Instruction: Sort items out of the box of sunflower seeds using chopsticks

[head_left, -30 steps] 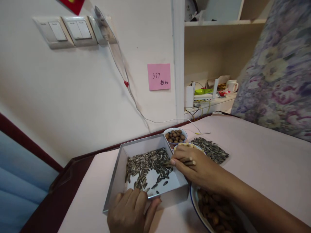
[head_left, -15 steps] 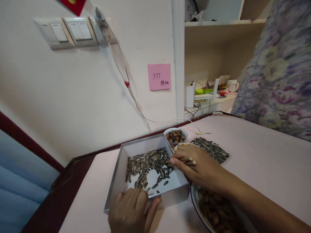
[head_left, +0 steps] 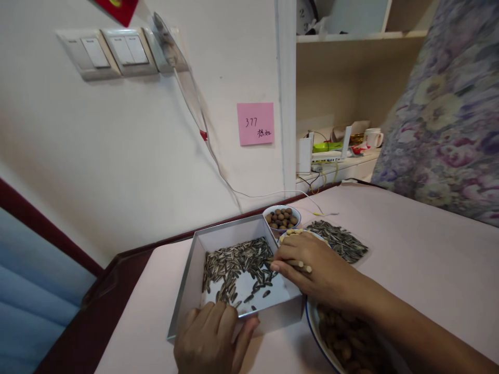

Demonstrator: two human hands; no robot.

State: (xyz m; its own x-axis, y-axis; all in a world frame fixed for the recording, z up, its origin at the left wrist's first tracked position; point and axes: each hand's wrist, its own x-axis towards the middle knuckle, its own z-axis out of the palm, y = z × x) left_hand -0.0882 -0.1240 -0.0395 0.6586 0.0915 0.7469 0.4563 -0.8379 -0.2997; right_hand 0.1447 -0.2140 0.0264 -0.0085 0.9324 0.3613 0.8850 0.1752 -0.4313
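A shallow grey-white box (head_left: 230,227) lies on the table with many striped sunflower seeds (head_left: 234,259) inside, thickest toward the back. My left hand (head_left: 210,335) is closed over its front wall, fingers inside and thumb outside. Over the right wall, my right hand (head_left: 312,262) grips a pair of wooden chopsticks (head_left: 300,266); their blunt ends stick out by the thumb and their tips point into the box at the seeds. Whether a seed is between the tips, I cannot tell. Partly under that hand is a bowl of pale nuts (head_left: 292,234).
Behind the box stands a bowl of round brown nuts (head_left: 281,218). More sunflower seeds (head_left: 339,241) lie on a clear tray to the right. A large blue-rimmed bowl (head_left: 314,327) of brown nuts sits beneath my right forearm. A white cable (head_left: 273,195) runs along the table's back.
My right hand has shifted slightly, and the chopsticks' back ends have tilted lower and closer together. My left hand and the box have stayed put.
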